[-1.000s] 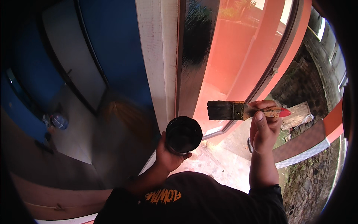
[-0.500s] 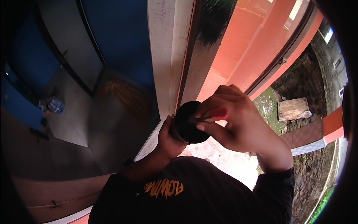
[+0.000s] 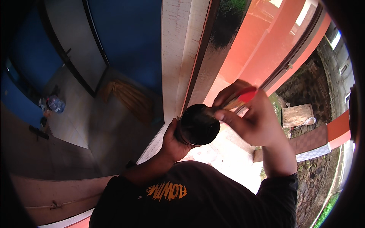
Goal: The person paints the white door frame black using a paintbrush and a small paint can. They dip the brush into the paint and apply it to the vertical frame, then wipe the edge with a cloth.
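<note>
The left hand (image 3: 175,142) cupped a round black pot (image 3: 185,133); the right hand (image 3: 255,121) gripped a red-tipped wooden-handled paintbrush (image 3: 236,101) at its rim.

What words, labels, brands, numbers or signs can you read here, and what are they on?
Dark shirt, front: orange jagged lettering, not copied out here.
Paintbrush in the right hand: blurred, nothing legible.
Black cup in the left hand: no lettering legible.
Bluish bottle, far left: too small to read.
</note>
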Action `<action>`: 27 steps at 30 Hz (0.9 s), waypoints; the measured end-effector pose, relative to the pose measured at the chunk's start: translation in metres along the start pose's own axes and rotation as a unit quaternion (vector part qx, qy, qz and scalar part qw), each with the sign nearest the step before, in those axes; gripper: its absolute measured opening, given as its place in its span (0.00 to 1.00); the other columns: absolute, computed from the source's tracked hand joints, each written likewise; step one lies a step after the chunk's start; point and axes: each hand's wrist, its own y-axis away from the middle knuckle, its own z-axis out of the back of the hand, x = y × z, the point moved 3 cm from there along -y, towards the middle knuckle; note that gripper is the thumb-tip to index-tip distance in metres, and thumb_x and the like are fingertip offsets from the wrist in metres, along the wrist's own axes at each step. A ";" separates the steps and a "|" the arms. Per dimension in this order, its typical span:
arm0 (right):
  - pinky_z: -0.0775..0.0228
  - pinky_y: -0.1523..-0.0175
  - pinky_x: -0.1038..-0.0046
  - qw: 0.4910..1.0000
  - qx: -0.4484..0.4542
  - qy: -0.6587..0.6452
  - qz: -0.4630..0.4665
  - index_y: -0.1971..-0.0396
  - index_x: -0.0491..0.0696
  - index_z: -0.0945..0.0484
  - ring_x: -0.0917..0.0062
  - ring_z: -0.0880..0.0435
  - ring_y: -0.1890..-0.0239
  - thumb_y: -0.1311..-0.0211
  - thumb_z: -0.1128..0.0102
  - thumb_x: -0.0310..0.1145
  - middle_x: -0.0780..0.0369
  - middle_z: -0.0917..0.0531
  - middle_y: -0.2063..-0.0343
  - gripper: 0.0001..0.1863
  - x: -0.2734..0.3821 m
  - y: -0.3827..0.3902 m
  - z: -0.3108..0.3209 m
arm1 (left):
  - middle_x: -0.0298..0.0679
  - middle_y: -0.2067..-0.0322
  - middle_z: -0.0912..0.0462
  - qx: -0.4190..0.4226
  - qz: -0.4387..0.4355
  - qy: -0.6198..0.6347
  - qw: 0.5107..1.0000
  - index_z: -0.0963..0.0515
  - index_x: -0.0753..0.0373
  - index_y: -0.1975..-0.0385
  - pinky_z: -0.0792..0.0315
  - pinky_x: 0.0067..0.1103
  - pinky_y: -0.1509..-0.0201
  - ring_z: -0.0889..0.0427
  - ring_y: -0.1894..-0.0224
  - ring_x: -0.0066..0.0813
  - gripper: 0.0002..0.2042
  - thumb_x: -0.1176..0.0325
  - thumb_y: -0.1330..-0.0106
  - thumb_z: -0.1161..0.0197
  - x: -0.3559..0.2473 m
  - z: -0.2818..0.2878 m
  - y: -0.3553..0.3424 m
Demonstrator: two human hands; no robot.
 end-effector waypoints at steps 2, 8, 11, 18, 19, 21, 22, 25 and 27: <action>0.29 0.54 0.66 0.996 0.035 0.079 0.030 0.66 0.48 0.16 0.67 0.17 0.66 0.45 0.25 0.31 0.63 0.14 0.68 0.09 0.001 0.000 -0.011 | 0.45 0.42 0.23 -0.029 -0.001 -0.001 1.000 0.34 0.56 0.32 0.17 0.40 0.56 0.18 0.45 0.42 0.38 0.32 0.30 0.54 0.001 0.000 0.001; 0.28 0.53 0.66 0.995 0.053 0.083 0.028 0.68 0.50 0.20 0.66 0.17 0.62 0.44 0.29 0.28 0.64 0.14 0.67 0.07 0.001 0.005 -0.018 | 0.45 0.40 0.24 -0.016 0.010 0.013 1.000 0.34 0.55 0.32 0.17 0.41 0.55 0.18 0.44 0.44 0.36 0.33 0.30 0.52 0.004 0.004 0.002; 0.26 0.56 0.77 0.996 -0.010 -0.067 -0.063 0.61 0.42 0.21 0.79 0.15 0.62 0.38 0.29 0.27 0.61 0.15 0.66 0.10 -0.006 0.008 -0.001 | 0.46 0.39 0.25 0.015 0.018 0.031 0.999 0.33 0.56 0.33 0.17 0.44 0.53 0.19 0.42 0.45 0.36 0.34 0.29 0.52 0.004 0.009 0.000; 0.27 0.57 0.74 0.981 -0.087 -0.127 -0.119 0.65 0.43 0.19 0.78 0.16 0.65 0.39 0.29 0.29 0.63 0.15 0.69 0.09 -0.016 0.014 0.003 | 0.46 0.37 0.25 0.068 0.016 0.096 0.993 0.33 0.56 0.32 0.16 0.44 0.49 0.21 0.39 0.43 0.33 0.36 0.26 0.56 0.007 0.012 -0.002; 0.27 0.57 0.74 0.981 -0.077 -0.126 -0.123 0.65 0.43 0.20 0.78 0.16 0.64 0.39 0.29 0.29 0.63 0.15 0.69 0.08 -0.016 0.014 0.001 | 0.46 0.38 0.24 0.059 0.018 0.094 0.994 0.33 0.55 0.33 0.16 0.43 0.49 0.20 0.39 0.42 0.33 0.36 0.26 0.56 0.008 0.012 -0.002; 0.28 0.54 0.71 0.995 -0.064 -0.032 -0.068 0.65 0.45 0.18 0.74 0.17 0.64 0.41 0.28 0.30 0.64 0.14 0.69 0.08 -0.011 0.014 -0.002 | 0.44 0.39 0.24 0.045 0.023 0.084 0.995 0.32 0.55 0.33 0.16 0.43 0.50 0.20 0.40 0.40 0.33 0.36 0.26 0.56 0.009 0.011 -0.001; 0.29 0.54 0.70 0.998 -0.050 0.042 -0.019 0.65 0.46 0.18 0.72 0.17 0.64 0.42 0.27 0.30 0.65 0.13 0.68 0.09 -0.007 0.013 -0.004 | 0.43 0.39 0.23 0.040 0.025 0.086 0.995 0.32 0.54 0.33 0.16 0.43 0.50 0.20 0.40 0.40 0.33 0.35 0.26 0.57 0.009 0.011 0.001; 0.31 0.54 0.67 0.986 -0.044 0.151 0.062 0.65 0.51 0.16 0.70 0.19 0.65 0.47 0.26 0.31 0.68 0.12 0.66 0.10 -0.001 0.013 -0.007 | 0.41 0.40 0.22 0.029 0.030 0.074 0.996 0.31 0.53 0.34 0.16 0.42 0.50 0.19 0.41 0.37 0.33 0.34 0.26 0.58 0.009 0.010 0.002; 0.33 0.55 0.68 0.975 -0.039 0.193 0.102 0.65 0.52 0.16 0.73 0.19 0.65 0.48 0.25 0.31 0.69 0.13 0.66 0.10 0.001 0.015 -0.011 | 0.40 0.41 0.22 0.031 0.031 0.058 0.997 0.31 0.52 0.34 0.16 0.41 0.50 0.19 0.42 0.36 0.33 0.34 0.26 0.59 0.009 0.009 0.002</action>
